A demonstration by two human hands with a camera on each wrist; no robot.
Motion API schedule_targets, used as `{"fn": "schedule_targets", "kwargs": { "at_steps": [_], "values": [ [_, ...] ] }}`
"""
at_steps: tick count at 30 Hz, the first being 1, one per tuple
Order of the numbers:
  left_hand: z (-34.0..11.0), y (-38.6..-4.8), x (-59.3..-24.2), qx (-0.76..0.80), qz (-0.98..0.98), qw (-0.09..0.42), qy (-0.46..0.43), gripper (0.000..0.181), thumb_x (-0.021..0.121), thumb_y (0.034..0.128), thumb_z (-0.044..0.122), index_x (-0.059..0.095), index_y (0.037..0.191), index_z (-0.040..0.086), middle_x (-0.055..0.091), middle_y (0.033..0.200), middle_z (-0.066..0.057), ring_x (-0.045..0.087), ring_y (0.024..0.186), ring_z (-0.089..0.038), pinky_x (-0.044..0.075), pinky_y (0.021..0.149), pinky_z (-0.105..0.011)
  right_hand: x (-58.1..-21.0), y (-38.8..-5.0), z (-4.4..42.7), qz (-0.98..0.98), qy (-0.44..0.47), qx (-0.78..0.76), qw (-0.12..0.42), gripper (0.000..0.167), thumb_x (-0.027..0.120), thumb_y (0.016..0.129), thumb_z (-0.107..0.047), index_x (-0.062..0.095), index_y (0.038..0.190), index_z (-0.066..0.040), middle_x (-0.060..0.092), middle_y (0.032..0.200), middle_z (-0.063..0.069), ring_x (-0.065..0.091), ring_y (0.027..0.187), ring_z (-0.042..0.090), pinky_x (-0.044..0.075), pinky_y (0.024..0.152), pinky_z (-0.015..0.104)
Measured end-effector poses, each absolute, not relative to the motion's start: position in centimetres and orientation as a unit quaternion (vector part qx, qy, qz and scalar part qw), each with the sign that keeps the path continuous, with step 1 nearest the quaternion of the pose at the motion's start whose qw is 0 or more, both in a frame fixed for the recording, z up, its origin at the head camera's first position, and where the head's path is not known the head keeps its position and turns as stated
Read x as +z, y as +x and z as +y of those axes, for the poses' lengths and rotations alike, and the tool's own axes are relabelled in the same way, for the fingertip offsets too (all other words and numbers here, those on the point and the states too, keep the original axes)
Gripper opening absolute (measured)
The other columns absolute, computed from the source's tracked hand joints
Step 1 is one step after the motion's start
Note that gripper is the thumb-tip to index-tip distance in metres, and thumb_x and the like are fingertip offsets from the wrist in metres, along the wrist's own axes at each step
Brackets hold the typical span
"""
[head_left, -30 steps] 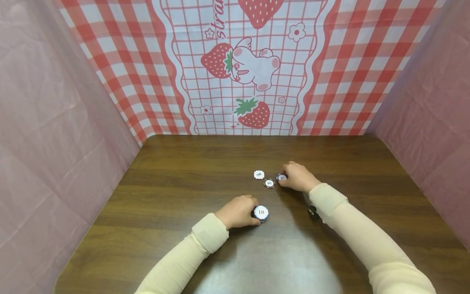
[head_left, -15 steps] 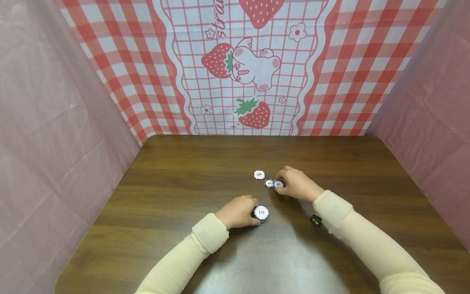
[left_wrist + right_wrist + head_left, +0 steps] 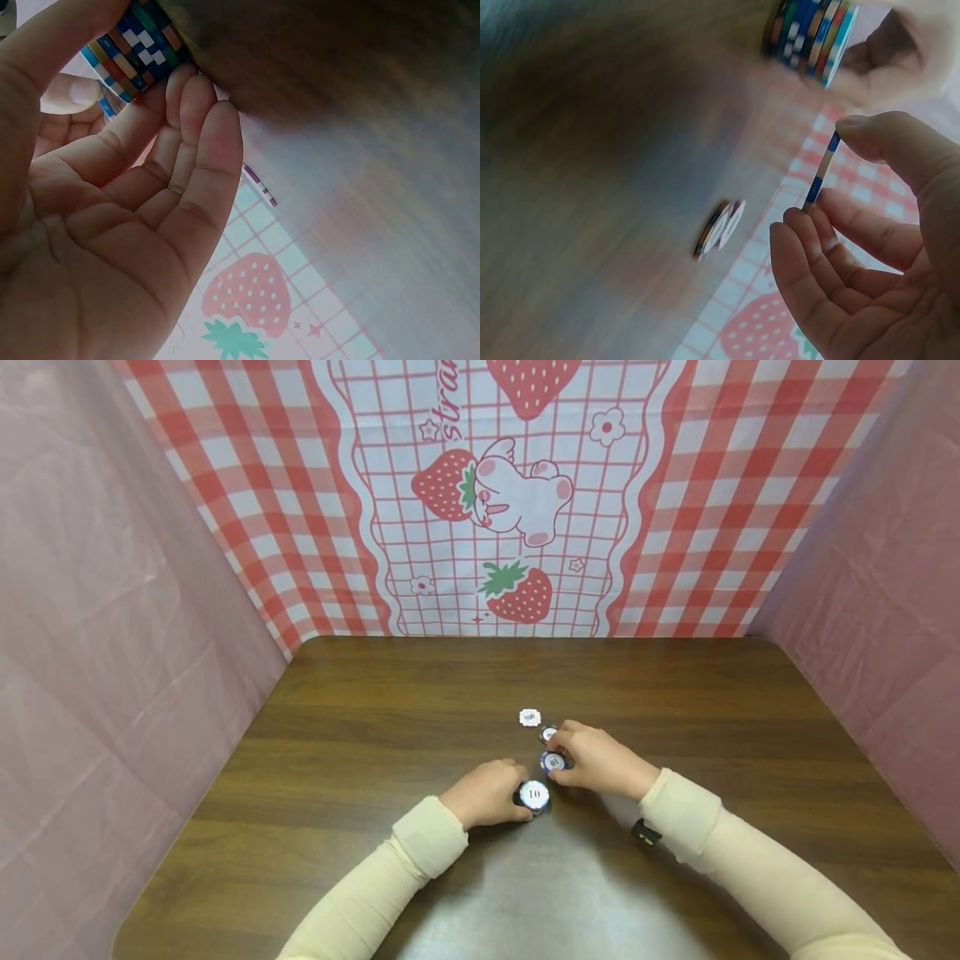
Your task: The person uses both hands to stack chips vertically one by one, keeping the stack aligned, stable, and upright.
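My left hand (image 3: 486, 792) grips the side of a stack of poker chips (image 3: 534, 795) on the table; the top one is white and blue, marked 10. The left wrist view shows the multicoloured edges of this stack (image 3: 142, 49) between thumb and fingers. My right hand (image 3: 603, 762) pinches a single blue poker chip (image 3: 553, 763) by its rim, just beyond the stack and apart from it. In the right wrist view that chip (image 3: 823, 169), blue and cream at the edge, is held off the table between thumb and fingertips.
A black-rimmed chip (image 3: 547, 733), partly covered by the right fingers, lies flat on the wooden table (image 3: 375, 710). Just beyond it lies a white chip (image 3: 529, 717). A red checked cloth (image 3: 285, 510) hangs behind the table, with pink cloth (image 3: 862, 568) at both sides.
My right hand has brought the blue chip left and nearer to me, past the black-rimmed chip to just beyond the stack. The left hand and the stack have stayed in place.
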State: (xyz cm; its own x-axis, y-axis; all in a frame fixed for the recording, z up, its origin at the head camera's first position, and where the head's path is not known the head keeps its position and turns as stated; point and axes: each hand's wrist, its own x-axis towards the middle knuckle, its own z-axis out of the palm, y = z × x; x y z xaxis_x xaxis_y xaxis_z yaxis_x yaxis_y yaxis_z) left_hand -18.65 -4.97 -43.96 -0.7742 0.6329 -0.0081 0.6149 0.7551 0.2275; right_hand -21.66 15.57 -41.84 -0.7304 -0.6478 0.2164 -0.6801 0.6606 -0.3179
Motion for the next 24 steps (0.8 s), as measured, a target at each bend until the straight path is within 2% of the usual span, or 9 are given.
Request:
{"fn": "schedule_targets", "kwargs": {
  "at_steps": [7, 24],
  "values": [
    [-5.0, -18.8, -44.0, 0.112, 0.935, 0.047, 0.334, 0.029, 0.081, 0.0743, 0.034, 0.064, 0.087, 0.014, 0.064, 0.081, 0.005, 0.056, 0.074, -0.009, 0.046, 0.067, -0.026, -41.7, -20.4, 14.8, -0.902, 0.382, 0.2, 0.032, 0.026, 0.077, 0.073, -0.016, 0.068, 0.094, -0.004, 0.057, 0.086, 0.001, 0.047, 0.068, 0.005, 0.042, 0.06, 0.019],
    [-5.0, -18.6, -44.0, 0.113, 0.935, 0.036, 0.335, 0.03, 0.081, 0.0725, 0.033, 0.065, 0.088, 0.014, 0.066, 0.082, 0.002, 0.059, 0.073, -0.012, 0.049, 0.067, -0.029, -41.9, -19.0, 13.5, -0.892, 0.406, 0.197, -0.003, 0.026, 0.078, 0.076, -0.018, 0.069, 0.098, -0.006, 0.059, 0.09, 0.001, 0.056, 0.073, 0.009, 0.046, 0.064, 0.019]
  ]
}}
